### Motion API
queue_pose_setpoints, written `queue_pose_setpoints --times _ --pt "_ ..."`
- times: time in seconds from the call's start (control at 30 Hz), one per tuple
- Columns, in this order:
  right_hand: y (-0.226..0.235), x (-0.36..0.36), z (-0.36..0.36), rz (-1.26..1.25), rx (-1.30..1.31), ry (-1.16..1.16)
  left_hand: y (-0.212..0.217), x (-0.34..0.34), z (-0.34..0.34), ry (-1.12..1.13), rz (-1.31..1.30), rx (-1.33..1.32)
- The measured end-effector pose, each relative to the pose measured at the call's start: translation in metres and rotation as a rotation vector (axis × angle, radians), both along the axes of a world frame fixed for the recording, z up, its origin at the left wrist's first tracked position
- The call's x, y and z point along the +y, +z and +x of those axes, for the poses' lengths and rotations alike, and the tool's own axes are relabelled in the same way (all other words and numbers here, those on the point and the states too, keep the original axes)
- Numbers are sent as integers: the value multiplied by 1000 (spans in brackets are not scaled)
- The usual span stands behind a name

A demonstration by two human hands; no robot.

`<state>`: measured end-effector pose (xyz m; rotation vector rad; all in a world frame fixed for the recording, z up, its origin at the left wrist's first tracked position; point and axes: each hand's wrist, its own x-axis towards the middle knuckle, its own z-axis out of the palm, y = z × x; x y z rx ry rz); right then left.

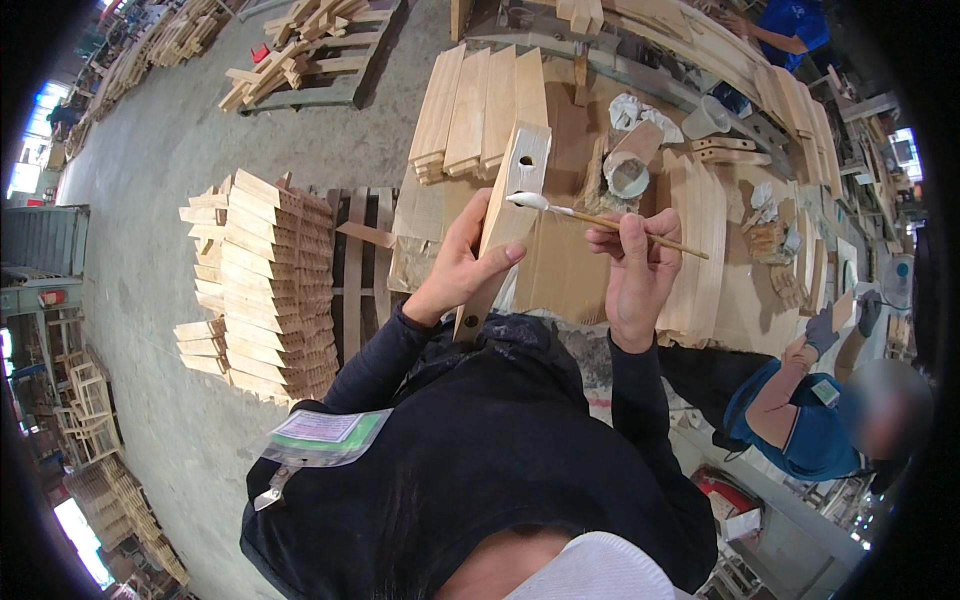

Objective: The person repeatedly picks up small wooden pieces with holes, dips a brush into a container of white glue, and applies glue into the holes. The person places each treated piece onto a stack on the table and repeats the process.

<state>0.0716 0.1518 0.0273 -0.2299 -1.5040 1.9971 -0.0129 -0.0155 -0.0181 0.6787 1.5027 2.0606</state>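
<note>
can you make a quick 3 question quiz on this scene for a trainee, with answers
1. Multiple choice: which grip holds the thin brush-like tool?
A) left only
B) right only
C) both

2. True or false: the left grip is empty.

3. Fill in the blank: the tip of the brush-like tool looks ____ in colour.

Key
1. B, the right grip only.
2. False; the left grip holds a wooden bar.
3. White.

Wooden bar (pixel 506 222): smooth, matt; white coating (pixel 524 179) glossy. Brush handle (pixel 590 217): wood. Cardboard (pixel 560 272): matt. Floor (pixel 150 300): matt concrete.
</note>
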Motion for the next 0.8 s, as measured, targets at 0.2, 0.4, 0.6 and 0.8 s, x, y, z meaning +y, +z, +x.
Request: queue_pose_setpoints --times 0.2,0.4,0.6,0.8 --pt "3 -6 -3 19 -68 -35 0 0 1 6 -15 -9" --pt "3 -2 -24 -57 -25 -93 -1 0 1 -7 -32 18" --pt "5 3 -39 -75 30 -106 -1 -1 2 2 -50 39" --pt "10 8 -50 -90 50 -112 -2 0 2 -17 -42 38"
